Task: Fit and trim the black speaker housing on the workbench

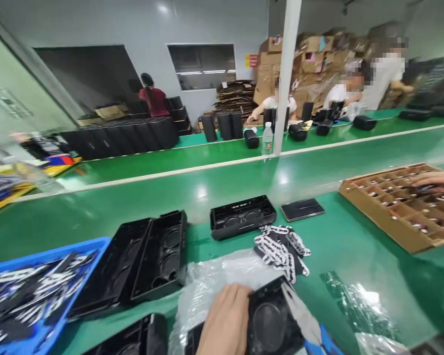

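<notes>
My left hand (227,315) is closed over a black plastic speaker housing (270,323) at the bottom middle, its fingers curled at the left side of the round grille. Pliers (305,315) with grey jaws and blue handles reach in from the lower right. Their tips lie at the housing's upper right edge. My right hand is out of the picture. Beneath the housing spreads clear bubble wrap (210,271). Just beyond it lies a pile of black strips with white edging (281,249). Another open housing (242,217) rests farther back.
A blue tray (99,246) of similar strips stands left, beside more black housings (161,259). A phone (302,209) lies at centre right. At far right, another person's hand (438,181) reaches into a divided cardboard box (395,227). Co-workers sit and stand beyond a bottle (267,140).
</notes>
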Action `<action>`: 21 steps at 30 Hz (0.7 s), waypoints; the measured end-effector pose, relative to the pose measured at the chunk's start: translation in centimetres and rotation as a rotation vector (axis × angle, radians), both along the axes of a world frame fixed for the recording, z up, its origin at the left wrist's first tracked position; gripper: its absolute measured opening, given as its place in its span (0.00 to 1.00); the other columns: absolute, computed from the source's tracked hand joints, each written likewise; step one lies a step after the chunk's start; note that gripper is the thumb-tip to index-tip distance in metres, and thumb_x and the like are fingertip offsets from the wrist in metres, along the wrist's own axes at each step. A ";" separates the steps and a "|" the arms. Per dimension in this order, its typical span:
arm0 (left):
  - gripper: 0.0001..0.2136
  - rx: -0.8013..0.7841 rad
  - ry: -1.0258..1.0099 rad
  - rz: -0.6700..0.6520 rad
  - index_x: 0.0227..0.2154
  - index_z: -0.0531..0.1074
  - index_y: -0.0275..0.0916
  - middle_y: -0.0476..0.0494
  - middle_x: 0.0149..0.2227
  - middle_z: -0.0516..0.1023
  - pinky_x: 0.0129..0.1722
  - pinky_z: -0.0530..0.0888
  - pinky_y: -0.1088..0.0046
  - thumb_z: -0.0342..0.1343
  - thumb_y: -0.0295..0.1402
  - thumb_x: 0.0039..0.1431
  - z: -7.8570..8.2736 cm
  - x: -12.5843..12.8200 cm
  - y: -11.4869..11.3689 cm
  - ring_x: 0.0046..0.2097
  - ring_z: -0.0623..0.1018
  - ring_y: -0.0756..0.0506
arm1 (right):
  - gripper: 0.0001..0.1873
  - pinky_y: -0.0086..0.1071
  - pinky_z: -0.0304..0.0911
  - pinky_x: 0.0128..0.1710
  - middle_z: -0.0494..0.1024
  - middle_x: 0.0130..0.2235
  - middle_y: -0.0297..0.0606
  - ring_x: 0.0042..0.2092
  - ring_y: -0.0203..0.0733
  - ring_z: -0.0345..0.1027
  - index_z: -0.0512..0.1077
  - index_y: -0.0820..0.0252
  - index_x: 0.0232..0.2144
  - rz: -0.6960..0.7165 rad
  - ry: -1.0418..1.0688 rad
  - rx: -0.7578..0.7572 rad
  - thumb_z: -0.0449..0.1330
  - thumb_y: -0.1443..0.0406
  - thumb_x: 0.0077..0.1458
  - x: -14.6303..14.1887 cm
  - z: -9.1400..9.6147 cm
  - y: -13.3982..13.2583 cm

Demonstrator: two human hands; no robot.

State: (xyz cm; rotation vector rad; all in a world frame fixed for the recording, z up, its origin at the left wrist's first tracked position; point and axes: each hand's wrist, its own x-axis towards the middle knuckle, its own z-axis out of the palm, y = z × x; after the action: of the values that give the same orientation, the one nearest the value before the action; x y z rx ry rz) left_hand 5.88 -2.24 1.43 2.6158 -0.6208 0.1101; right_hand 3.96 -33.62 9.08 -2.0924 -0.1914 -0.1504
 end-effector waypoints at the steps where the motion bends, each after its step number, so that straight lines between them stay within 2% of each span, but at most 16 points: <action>1: 0.15 0.017 0.036 0.027 0.51 0.72 0.44 0.42 0.44 0.80 0.50 0.80 0.50 0.45 0.23 0.70 0.2 -0.2 -0.3 0.46 0.81 0.37 | 0.18 0.33 0.79 0.35 0.83 0.44 0.39 0.42 0.44 0.81 0.77 0.52 0.46 -0.001 0.005 0.030 0.63 0.47 0.66 0.9 0.4 -0.9; 3: 0.16 0.020 0.069 0.053 0.53 0.70 0.43 0.42 0.46 0.78 0.53 0.77 0.47 0.43 0.22 0.71 0.2 -0.2 -0.9 0.49 0.78 0.37 | 0.21 0.34 0.80 0.32 0.85 0.40 0.41 0.38 0.43 0.82 0.77 0.56 0.42 -0.059 -0.042 0.060 0.62 0.46 0.65 3.2 1.7 -4.0; 4: 0.16 0.013 0.079 0.052 0.54 0.69 0.42 0.42 0.47 0.77 0.54 0.76 0.47 0.42 0.22 0.71 0.2 -0.2 -1.2 0.49 0.77 0.37 | 0.21 0.33 0.78 0.32 0.85 0.38 0.39 0.37 0.42 0.83 0.76 0.57 0.38 -0.100 -0.088 0.060 0.59 0.46 0.67 4.4 2.5 -6.0; 5: 0.16 0.004 0.087 0.046 0.54 0.68 0.42 0.42 0.47 0.77 0.54 0.75 0.48 0.42 0.23 0.72 0.2 -0.2 -1.3 0.49 0.77 0.37 | 0.20 0.29 0.74 0.30 0.86 0.37 0.34 0.38 0.41 0.84 0.75 0.51 0.31 -0.150 -0.133 0.051 0.56 0.46 0.67 5.6 3.3 -8.1; 7: 0.15 -0.015 0.102 0.034 0.54 0.68 0.42 0.42 0.46 0.76 0.53 0.74 0.49 0.40 0.23 0.73 0.2 -0.2 -1.4 0.48 0.75 0.38 | 0.24 0.30 0.73 0.29 0.84 0.33 0.29 0.40 0.40 0.83 0.73 0.55 0.27 -0.233 -0.230 0.020 0.51 0.50 0.69 7.8 4.4 -12.0; 8: 0.16 -0.022 0.109 0.030 0.54 0.68 0.42 0.42 0.46 0.75 0.53 0.74 0.50 0.40 0.24 0.73 0.2 -0.2 -1.4 0.48 0.75 0.38 | 0.23 0.28 0.72 0.29 0.84 0.32 0.27 0.42 0.40 0.83 0.71 0.54 0.24 -0.267 -0.269 -0.005 0.52 0.52 0.68 8.8 4.6 -13.7; 10: 0.16 -0.025 0.121 0.030 0.55 0.68 0.42 0.42 0.47 0.75 0.54 0.73 0.50 0.40 0.23 0.73 0.3 -0.2 -1.3 0.48 0.75 0.38 | 0.22 0.25 0.71 0.27 0.84 0.31 0.28 0.47 0.44 0.82 0.68 0.55 0.19 -0.308 -0.322 -0.070 0.57 0.55 0.65 10.6 4.1 -16.3; 12: 0.17 -0.018 0.135 0.037 0.55 0.68 0.41 0.43 0.47 0.75 0.53 0.73 0.50 0.40 0.23 0.73 0.5 -0.3 -1.3 0.48 0.74 0.38 | 0.20 0.24 0.70 0.26 0.84 0.32 0.32 0.53 0.49 0.80 0.69 0.56 0.19 -0.327 -0.346 -0.136 0.60 0.59 0.62 12.1 2.8 -18.0; 14: 0.17 -0.004 0.147 0.041 0.57 0.68 0.41 0.42 0.47 0.75 0.53 0.73 0.49 0.40 0.23 0.73 0.7 -0.3 -1.4 0.49 0.75 0.37 | 0.17 0.23 0.68 0.25 0.84 0.33 0.35 0.59 0.53 0.75 0.70 0.57 0.20 -0.332 -0.349 -0.183 0.60 0.61 0.61 13.3 1.2 -19.1; 17: 0.18 0.016 0.161 0.034 0.58 0.67 0.41 0.41 0.49 0.75 0.54 0.72 0.46 0.39 0.23 0.73 1.0 -0.3 -1.5 0.51 0.75 0.36 | 0.17 0.19 0.58 0.23 0.82 0.33 0.34 0.63 0.54 0.71 0.70 0.56 0.19 -0.321 -0.318 -0.206 0.56 0.65 0.61 14.1 -0.1 -20.5; 19: 0.18 0.028 0.172 0.023 0.57 0.68 0.41 0.41 0.49 0.76 0.54 0.73 0.46 0.39 0.22 0.73 1.3 -0.2 -1.4 0.51 0.76 0.36 | 0.16 0.18 0.54 0.22 0.79 0.31 0.33 0.57 0.49 0.75 0.71 0.56 0.20 -0.296 -0.276 -0.182 0.58 0.68 0.61 14.3 -0.1 -21.4; 21: 0.18 0.035 0.181 0.013 0.56 0.69 0.41 0.42 0.48 0.76 0.53 0.74 0.48 0.39 0.22 0.73 1.5 -0.1 -1.3 0.50 0.76 0.37 | 0.14 0.17 0.55 0.21 0.77 0.27 0.31 0.44 0.40 0.79 0.73 0.57 0.23 -0.257 -0.220 -0.121 0.62 0.69 0.62 14.4 0.4 -22.2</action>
State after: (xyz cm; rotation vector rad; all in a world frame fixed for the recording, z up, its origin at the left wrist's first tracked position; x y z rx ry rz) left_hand 5.73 -3.53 2.89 2.6256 -0.5463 -0.1338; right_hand 18.41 -55.80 9.49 -2.2134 -0.0626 -0.5369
